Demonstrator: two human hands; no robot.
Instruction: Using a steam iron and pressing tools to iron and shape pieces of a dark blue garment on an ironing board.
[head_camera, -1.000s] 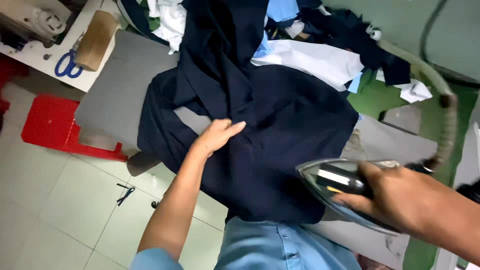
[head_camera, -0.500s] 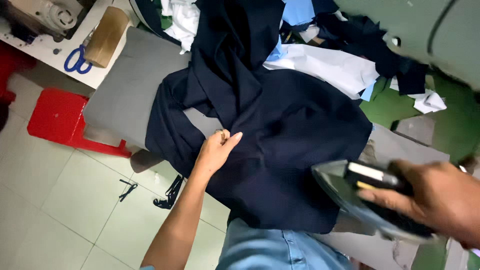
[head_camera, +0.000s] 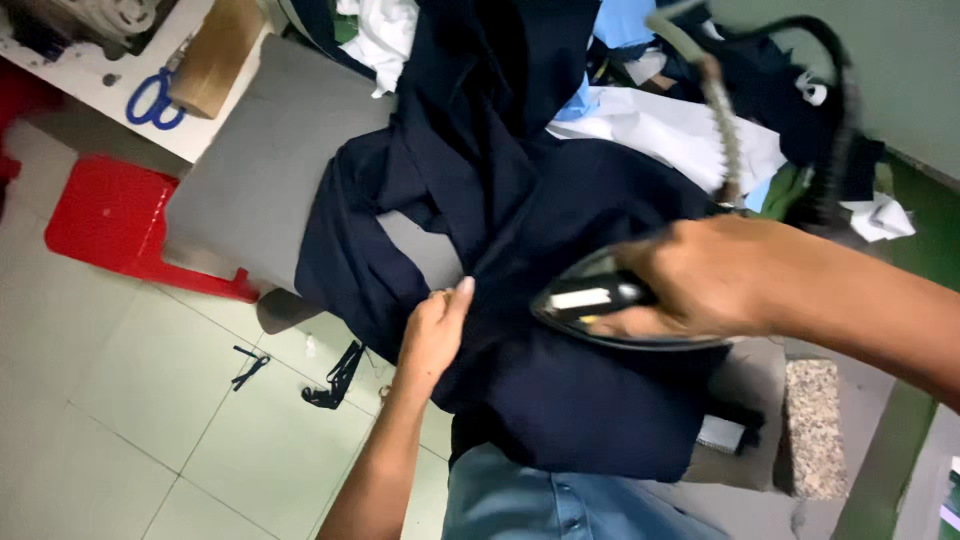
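Note:
A dark navy garment lies spread over a grey padded ironing board, part of it hanging off the near edge. My left hand pinches the fabric at the garment's near left side. My right hand grips the handle of a steam iron, its soleplate down on the garment just right of my left hand. The iron's hose and cord rise behind my right wrist.
A heap of white, blue and dark clothes lies at the board's far end. A red plastic stool stands on the tiled floor at left. Blue scissors and a brown block rest on a white table. Black scraps litter the floor.
My right hand has carried the iron leftward from the board's right end onto the garment. My left hand stayed on the fabric, shifting slightly and pinching it.

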